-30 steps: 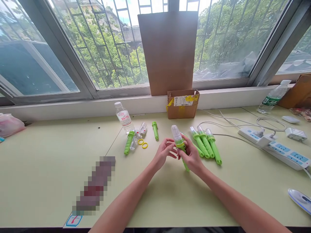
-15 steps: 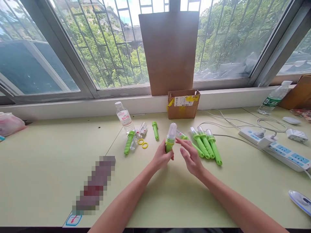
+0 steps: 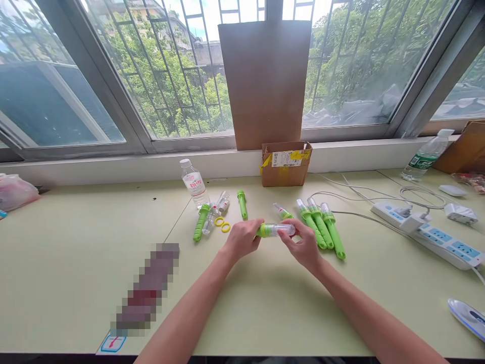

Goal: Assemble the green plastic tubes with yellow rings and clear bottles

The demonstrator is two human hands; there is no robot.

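A green stick with a clear ribbed cap, like a small flashlight [image 3: 270, 230], lies level between my hands. My left hand [image 3: 243, 237] is wrapped round its green handle, most of which is hidden. At the other end, my right hand [image 3: 301, 242] pinches the clear cap with thumb and fingers. Several similar capped green sticks [image 3: 322, 227] lie just right of my right hand, one partly behind it. Left of my hands are a green handle [image 3: 242, 205] without a cap, another green handle [image 3: 201, 222], loose clear caps [image 3: 208, 223] and two yellow rings [image 3: 226, 227].
A water bottle [image 3: 195, 184] stands behind the loose parts. An open cardboard box [image 3: 286, 169] is at the sill. To the right are a power strip [image 3: 435, 235] with cables and another bottle [image 3: 426, 156]. A pixelated dark object [image 3: 147, 288] lies front left.
The held stick has tipped from upright to level, its clear cap now pointing right. My right hand, open beside it before, has closed on the cap.
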